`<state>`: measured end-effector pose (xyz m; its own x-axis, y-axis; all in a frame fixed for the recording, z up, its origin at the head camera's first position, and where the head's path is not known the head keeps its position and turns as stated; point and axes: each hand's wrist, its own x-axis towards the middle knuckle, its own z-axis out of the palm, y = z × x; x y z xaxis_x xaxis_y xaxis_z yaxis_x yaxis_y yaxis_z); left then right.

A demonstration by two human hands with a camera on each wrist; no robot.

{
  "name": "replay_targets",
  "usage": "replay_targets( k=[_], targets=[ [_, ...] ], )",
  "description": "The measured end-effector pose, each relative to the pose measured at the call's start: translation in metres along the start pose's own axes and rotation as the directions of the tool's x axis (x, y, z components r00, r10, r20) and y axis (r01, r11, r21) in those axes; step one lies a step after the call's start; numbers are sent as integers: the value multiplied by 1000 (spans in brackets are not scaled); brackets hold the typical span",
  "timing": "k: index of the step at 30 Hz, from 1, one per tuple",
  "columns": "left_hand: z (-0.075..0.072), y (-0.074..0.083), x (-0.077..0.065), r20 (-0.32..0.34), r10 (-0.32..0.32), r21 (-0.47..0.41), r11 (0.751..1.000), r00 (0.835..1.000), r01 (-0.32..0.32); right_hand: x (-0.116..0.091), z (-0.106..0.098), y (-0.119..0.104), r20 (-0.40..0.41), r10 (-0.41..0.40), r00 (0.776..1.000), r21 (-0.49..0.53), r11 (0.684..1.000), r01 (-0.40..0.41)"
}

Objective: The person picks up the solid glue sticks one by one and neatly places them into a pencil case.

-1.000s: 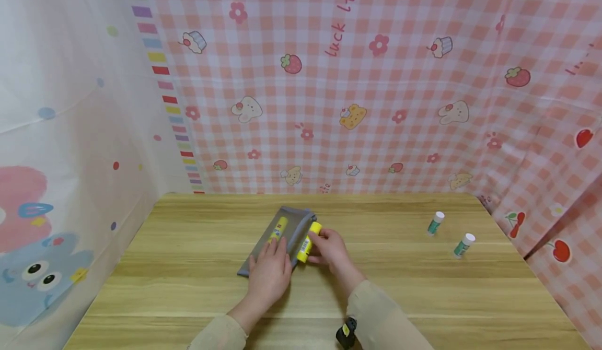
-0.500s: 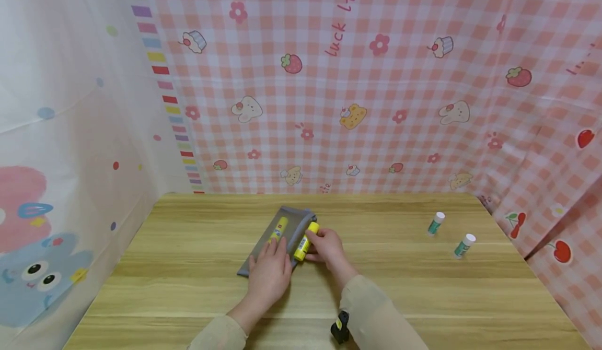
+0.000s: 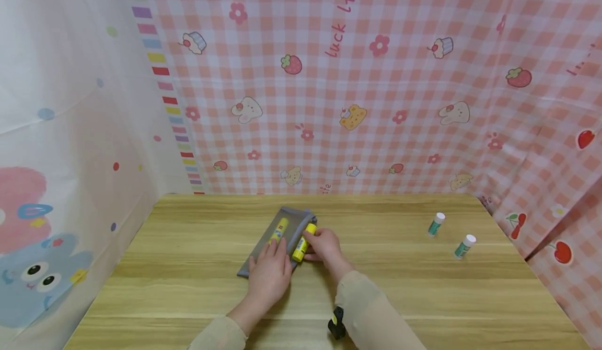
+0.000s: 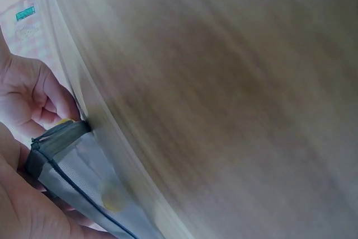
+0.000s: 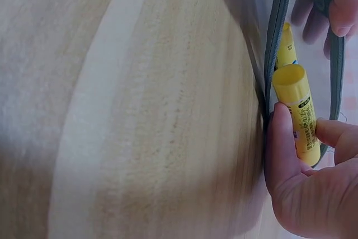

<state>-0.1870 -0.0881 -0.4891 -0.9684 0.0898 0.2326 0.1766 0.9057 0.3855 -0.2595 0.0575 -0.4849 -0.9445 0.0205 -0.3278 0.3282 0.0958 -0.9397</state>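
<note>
A grey mesh zip pouch (image 3: 263,245) lies slanted on the table, a yellow glue stick (image 3: 280,229) visible through its mesh. My left hand (image 3: 270,274) lies over the pouch and grips its upper edge; in the right wrist view the thumb (image 5: 342,12) crosses the zip edge, holding the mouth apart. Between thumb and fingers, my right hand (image 3: 326,248) pinches a second yellow glue stick (image 3: 301,248) at the mouth. Seen from the right wrist, this stick (image 5: 296,107) sits between the two zip edges, with the other one deeper behind it.
Two green-and-white glue sticks (image 3: 436,224) (image 3: 465,246) stand on the right side of the wooden table (image 3: 400,298). A black device (image 3: 336,324) is by the right sleeve. Patterned cloths (image 3: 301,89) hang behind and beside the table.
My right hand has shifted slightly left with its glue stick, closer against the pouch's mouth. The left hand and the pouch have stayed in place.
</note>
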Motion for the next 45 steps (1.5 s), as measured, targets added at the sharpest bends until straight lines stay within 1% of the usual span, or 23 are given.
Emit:
replay_targets(
  k=[5, 10, 13, 18, 25, 28, 32, 37, 45],
  targets=[
    [1, 0, -1, -5, 5, 3, 1000, 1000, -5, 0, 1, -1, -5, 0, 1000, -25, 1000, 0],
    [1, 1, -1, -33, 21, -1, 1000, 999, -21, 2, 3, 0, -23, 3, 1000, -55, 998, -4],
    [1, 1, -1, -42, 24, -4, 1000, 999, -24, 3, 4, 0, -25, 1, 1000, -56, 998, -2],
    [1, 2, -1, -28, 15, -8, 1000, 1000, -15, 2, 3, 2, -17, -12, 1000, -54, 998, 11],
    [1, 2, -3, -5, 5, -1, 1000, 1000, -5, -3, 1, 5, 18, -8, 1000, -15, 1000, 8],
    [1, 2, -3, -8, 6, -2, 1000, 1000, -6, -5, 0, 7, 29, -19, 999, 6, 1000, 19],
    [2, 2, -3, -15, 9, -2, 1000, 1000, -9, -7, -4, 9, 39, -53, 998, 24, 998, 53],
    [3, 1, -2, -22, 12, -4, 1000, 1000, -12, -9, -11, 12, 29, -94, 995, 8, 996, 94],
    [1, 1, -1, -19, 11, -8, 1000, 1000, -11, -19, -22, 11, 21, -158, 987, -9, 987, 158]
  ],
)
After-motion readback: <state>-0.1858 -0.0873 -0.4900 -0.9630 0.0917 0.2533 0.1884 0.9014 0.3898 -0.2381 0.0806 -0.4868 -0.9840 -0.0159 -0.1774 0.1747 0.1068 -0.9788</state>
